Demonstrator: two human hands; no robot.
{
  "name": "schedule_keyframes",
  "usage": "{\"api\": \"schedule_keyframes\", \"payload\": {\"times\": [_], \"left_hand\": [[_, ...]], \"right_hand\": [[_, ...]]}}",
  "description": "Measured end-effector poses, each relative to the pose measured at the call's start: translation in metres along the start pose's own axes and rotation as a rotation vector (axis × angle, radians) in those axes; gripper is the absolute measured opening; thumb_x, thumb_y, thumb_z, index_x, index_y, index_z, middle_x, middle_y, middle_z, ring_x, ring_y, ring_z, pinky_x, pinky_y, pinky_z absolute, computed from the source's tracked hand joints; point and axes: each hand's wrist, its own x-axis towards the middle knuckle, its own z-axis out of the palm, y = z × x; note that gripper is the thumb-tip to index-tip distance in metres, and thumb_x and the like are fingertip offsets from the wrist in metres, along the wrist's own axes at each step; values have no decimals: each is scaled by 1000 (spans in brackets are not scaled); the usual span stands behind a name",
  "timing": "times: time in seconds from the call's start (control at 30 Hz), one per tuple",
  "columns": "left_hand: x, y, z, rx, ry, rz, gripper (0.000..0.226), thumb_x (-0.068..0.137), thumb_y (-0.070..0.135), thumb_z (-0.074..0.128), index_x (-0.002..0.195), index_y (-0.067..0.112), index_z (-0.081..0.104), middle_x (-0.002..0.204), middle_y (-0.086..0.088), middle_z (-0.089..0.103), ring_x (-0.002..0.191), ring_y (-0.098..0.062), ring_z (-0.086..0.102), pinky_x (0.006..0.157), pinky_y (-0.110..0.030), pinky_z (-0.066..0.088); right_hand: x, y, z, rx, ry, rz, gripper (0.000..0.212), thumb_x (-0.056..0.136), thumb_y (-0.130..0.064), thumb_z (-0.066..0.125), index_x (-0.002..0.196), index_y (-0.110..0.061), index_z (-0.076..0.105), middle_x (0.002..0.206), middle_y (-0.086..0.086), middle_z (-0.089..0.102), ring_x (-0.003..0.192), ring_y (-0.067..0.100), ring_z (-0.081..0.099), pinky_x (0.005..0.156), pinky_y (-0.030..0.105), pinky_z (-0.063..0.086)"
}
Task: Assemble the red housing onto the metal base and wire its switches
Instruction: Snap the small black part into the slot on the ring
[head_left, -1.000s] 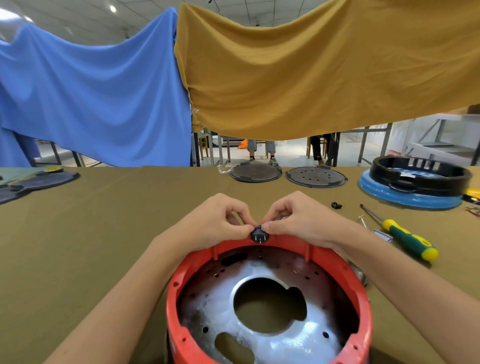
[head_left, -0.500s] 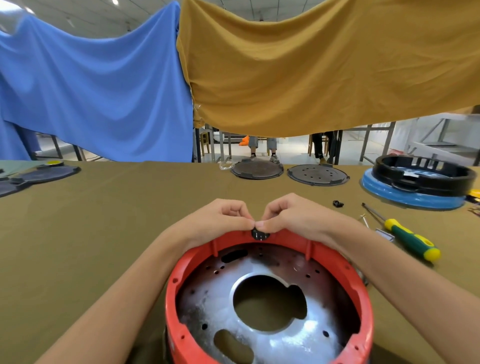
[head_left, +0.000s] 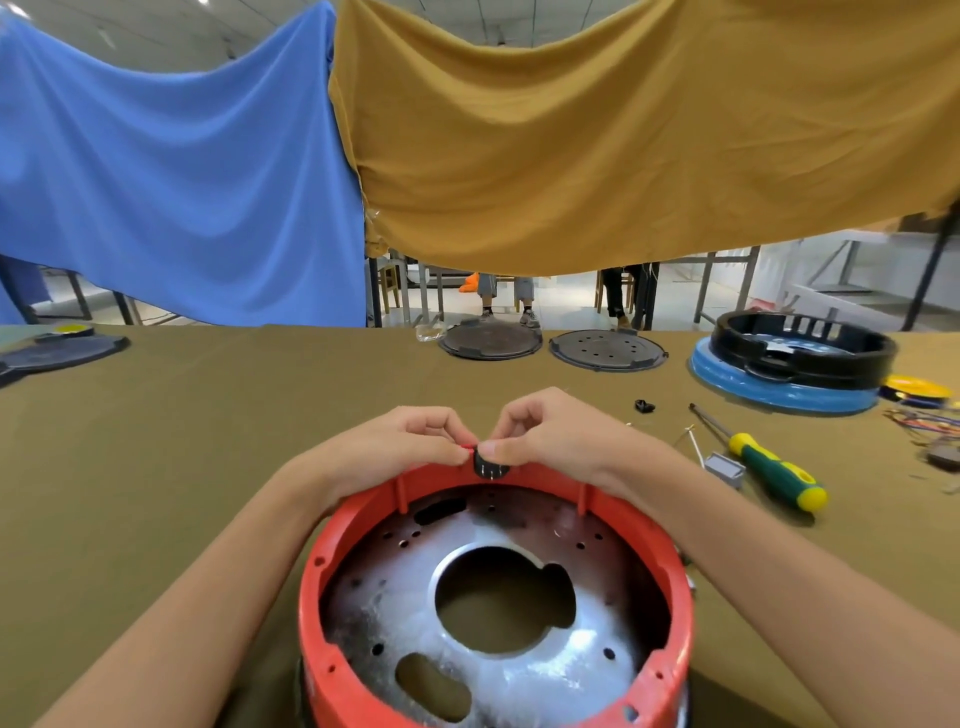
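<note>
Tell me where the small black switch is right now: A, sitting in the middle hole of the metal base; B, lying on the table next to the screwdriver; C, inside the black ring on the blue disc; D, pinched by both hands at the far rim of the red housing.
D: the left hand and right hand both pinch the black switch at the far rim of the red housing.

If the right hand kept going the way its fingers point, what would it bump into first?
The right hand points leftward, so it would probably meet the left hand first; both pinch the black switch on the red housing rim.
</note>
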Motion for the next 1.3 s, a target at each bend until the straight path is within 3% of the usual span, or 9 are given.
{"api": "schedule_keyframes", "payload": {"times": [0.2,0.33,0.43,0.63,0.73,0.9,1.03,1.17,1.3], "left_hand": [[1,0,1,31,-6,5,5,94,9,63,97,9,66,85,-4,67,77,-12,62,74,-17,49],[-3,-1,-2,79,-9,40,13,90,18,70,102,12,70,97,-16,71,87,-17,65,87,-28,51],[-3,-1,-5,81,43,91,14,88,16,72,101,19,75,100,-11,75,89,-19,70,88,-29,54],[-4,-3,-18,34,276,129,15,84,21,77,97,28,79,95,-4,77,89,-20,73,83,-25,55],[-3,-8,-17,37,297,69,13,84,17,77,94,25,79,91,-3,77,84,-17,73,75,-20,53],[-5,-10,-23,-47,163,-57,24,83,16,77,105,25,76,106,-1,76,96,-23,73,83,-34,56],[-4,-10,-23,-35,145,-66,32,71,17,65,100,28,76,105,-6,74,94,-27,72,81,-36,58],[-2,-11,-19,-31,175,-27,30,88,4,64,100,29,77,105,-5,75,93,-25,73,75,-29,57],[1,-14,-16,-25,196,-3,29,92,6,64,101,30,76,106,-3,75,94,-23,73,82,-33,56]], "right_hand": [[6,-4,3,-142,15,26,23,84,-31,73,78,-10,67,63,-8,54,62,7,48,63,26,39],[0,0,1,-62,30,7,19,84,-38,75,83,-19,73,84,2,71,77,9,60,79,30,48],[-7,0,-10,119,33,22,25,87,-47,70,92,-22,75,89,-4,75,80,5,68,68,17,50],[-19,35,-59,402,444,95,11,95,-19,64,96,-11,71,81,4,74,71,14,68,59,19,54],[-25,64,-68,283,609,186,7,94,-11,62,91,-11,69,85,9,73,74,17,65,63,25,52],[-27,87,-74,-31,637,231,8,91,-13,63,87,-20,68,85,1,70,82,16,65,73,34,55],[-28,91,-73,-330,547,194,16,90,-12,62,98,-19,73,94,-2,71,90,13,64,77,29,52],[-28,95,-69,-583,396,279,26,92,-22,62,115,-18,72,108,3,71,111,24,56,97,40,50],[-22,94,-70,-578,312,394,27,87,-32,71,109,-17,72,106,6,72,105,24,62,89,37,54]]}}
